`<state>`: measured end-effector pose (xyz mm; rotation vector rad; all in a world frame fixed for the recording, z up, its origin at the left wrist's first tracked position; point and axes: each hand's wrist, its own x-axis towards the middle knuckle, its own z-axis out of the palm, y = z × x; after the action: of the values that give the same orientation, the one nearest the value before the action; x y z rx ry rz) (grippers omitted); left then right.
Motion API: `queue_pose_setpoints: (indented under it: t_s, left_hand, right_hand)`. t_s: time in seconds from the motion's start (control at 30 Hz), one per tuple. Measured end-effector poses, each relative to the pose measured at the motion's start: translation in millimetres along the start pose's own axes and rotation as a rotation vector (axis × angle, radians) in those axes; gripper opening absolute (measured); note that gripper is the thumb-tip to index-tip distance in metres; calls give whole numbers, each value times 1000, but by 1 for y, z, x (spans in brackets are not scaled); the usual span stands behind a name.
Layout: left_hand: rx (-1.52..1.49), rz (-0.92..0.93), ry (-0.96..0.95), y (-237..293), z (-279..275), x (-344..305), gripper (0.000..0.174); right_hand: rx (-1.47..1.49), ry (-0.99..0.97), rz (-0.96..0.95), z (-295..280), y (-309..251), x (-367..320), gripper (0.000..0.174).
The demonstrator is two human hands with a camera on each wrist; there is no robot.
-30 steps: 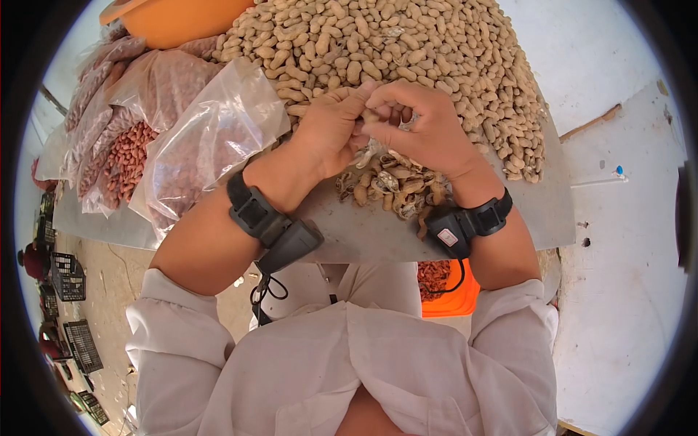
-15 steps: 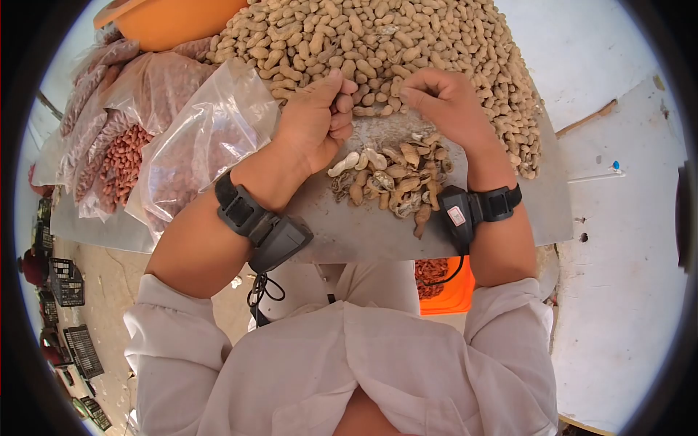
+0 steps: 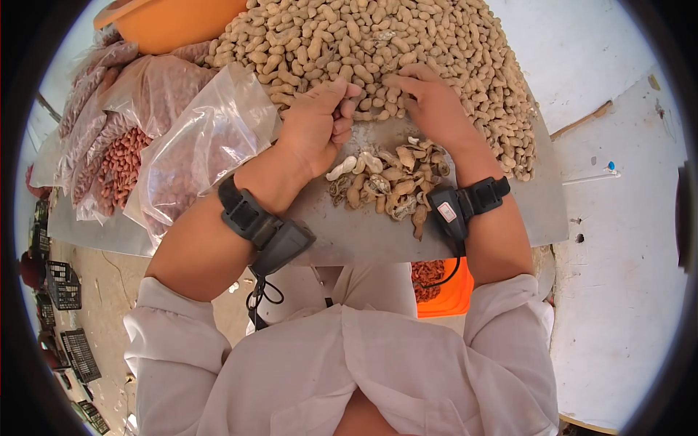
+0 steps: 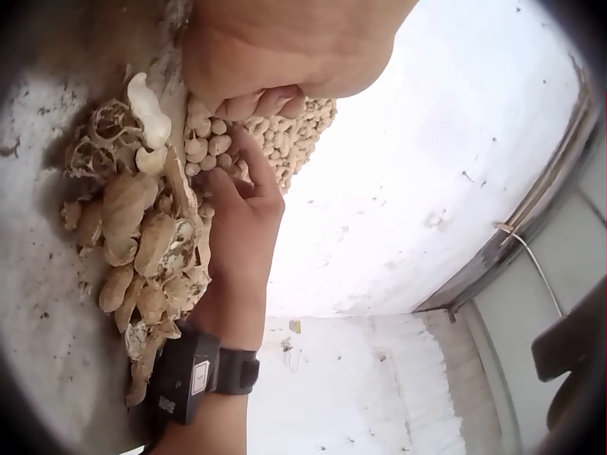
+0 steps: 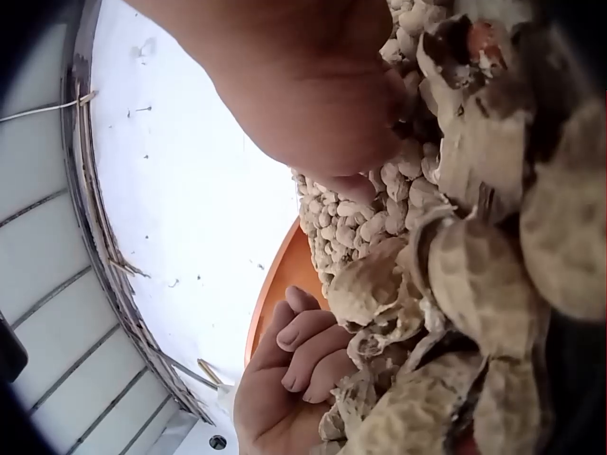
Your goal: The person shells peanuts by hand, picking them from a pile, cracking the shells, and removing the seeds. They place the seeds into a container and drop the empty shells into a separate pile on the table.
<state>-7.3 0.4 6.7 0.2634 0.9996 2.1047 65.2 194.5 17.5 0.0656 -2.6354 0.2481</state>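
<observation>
My right hand (image 3: 436, 105) reaches to the near edge of a large pile of unshelled peanuts (image 3: 392, 36); its index finger and thumb are spread apart at the nuts. To its left, my left hand (image 3: 316, 120) is held with curled fingers, thumb uppermost, by the same edge. In the right wrist view those curled fingers (image 5: 308, 353) show, and the inside of the palm is hidden. A small heap of cracked peanut shells (image 3: 392, 182) lies on the grey tabletop (image 3: 349, 236) between my forearms and the pile.
Clear plastic bags (image 3: 211, 134) lie at the left, with reddish shelled peanuts (image 3: 120, 171) in them. An orange basin (image 3: 174, 25) stands behind the bags. Below the table's front edge is an orange container (image 3: 454, 291) with reddish bits. Black crates (image 3: 80, 354) stand on the floor at far left.
My hands were together over the shell heap, fingers working at something small. They have since parted; the right moved to the pile and spread its thumb and index finger, the left stays curled.
</observation>
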Motion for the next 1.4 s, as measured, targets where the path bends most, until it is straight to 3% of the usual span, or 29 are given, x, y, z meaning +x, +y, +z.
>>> queue_pose_setpoints:
  t_s: [0.17,0.47,0.67,0.77,0.87,0.97,1.17,1.27,1.4]
  left_hand:
    - [7,-7,-11,-1,1,-1,23]
    - [23,-17,-21,-1,3,-3,22]
    - [77,39,-20,-3,1,1,15]
    - [129,118,-45,-5,2,2,19]
    - [190,134,-81,-5,8,-4,24]
    - [225,179,-140,-6,7,-5,24]
    - [244,263,-122,-8,5,-3,25]
    - [244,267,-107,-7,4,-2,24]
    - [310,343,-91,-8,7,-3,22]
  right_hand:
    - [-67,-90,14,0,-10,1,30]
    - [-66,-85,95,-2,-16,2,24]
    - [56,100,31,4,-1,3,15]
    - [808,-52,289,-8,-7,2,16]
    - [1200,-108,278,-13,-15,0,18]
    - [1300,-147,328,-17,-23,-1,19]
    - [1279,-164,303,-12,-36,-3,20]
    - [981,-165,257,-14,-42,0,22]
    - [705,-12,134,-14,-51,-3,22]
